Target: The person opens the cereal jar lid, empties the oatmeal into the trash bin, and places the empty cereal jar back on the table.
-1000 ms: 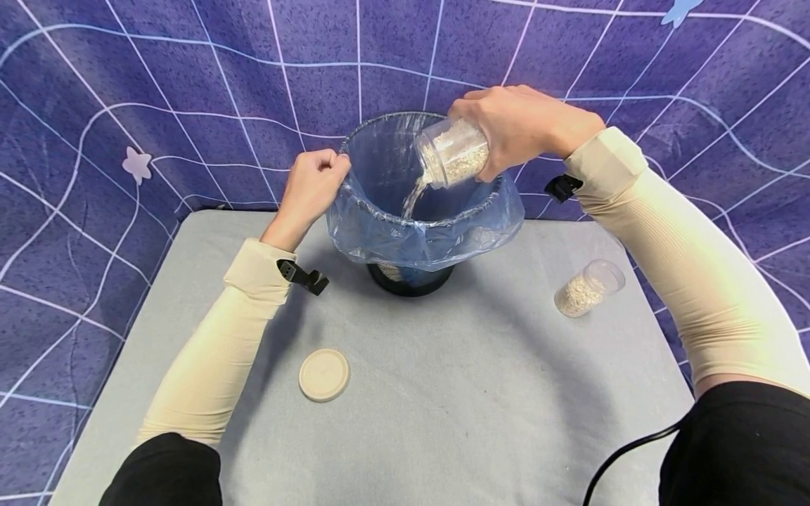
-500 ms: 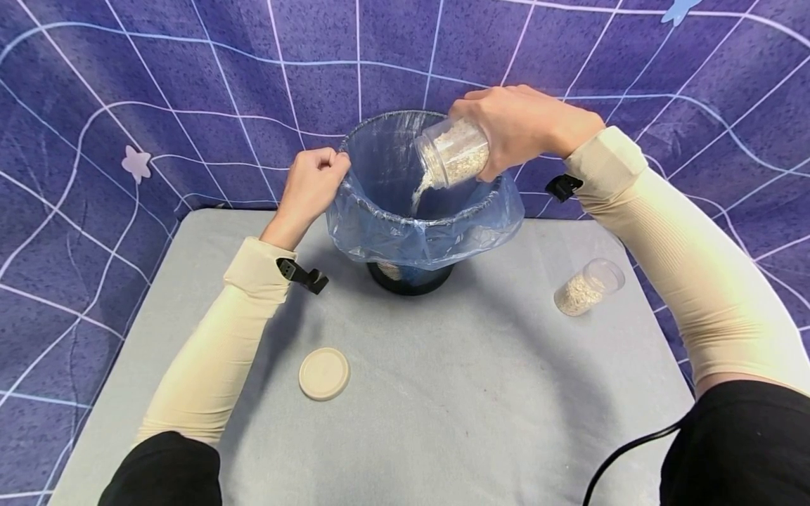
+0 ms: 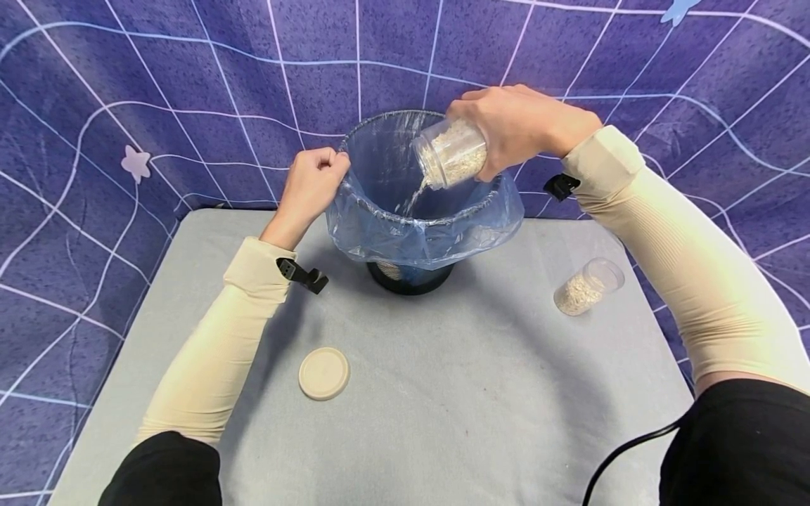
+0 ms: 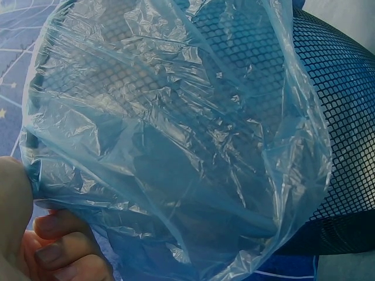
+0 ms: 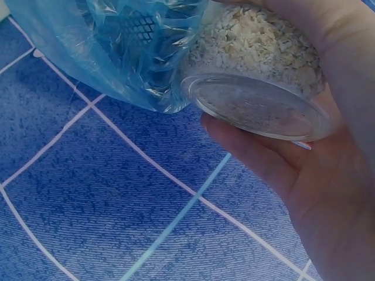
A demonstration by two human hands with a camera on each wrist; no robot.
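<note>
A black mesh wastebasket lined with a blue plastic bag stands at the back of the table. My left hand pinches the bag and rim on the left side; in the left wrist view its curled fingers show beside the crinkled bag. My right hand grips a clear plastic jar, tipped with its mouth down to the left over the bin. Pale oat flakes partly fill the jar, and a thin stream of them falls from its mouth into the bag.
On the grey table, a second clear jar with flakes stands at the right. A round cream lid lies at front left. A patterned purple curtain hangs close behind the bin. A black cable runs by the right sleeve.
Flakes keep falling from the tipped jar, and the stream is now thinner and more scattered than a second ago. Both hands stay almost where they were; the right has shifted slightly left.
</note>
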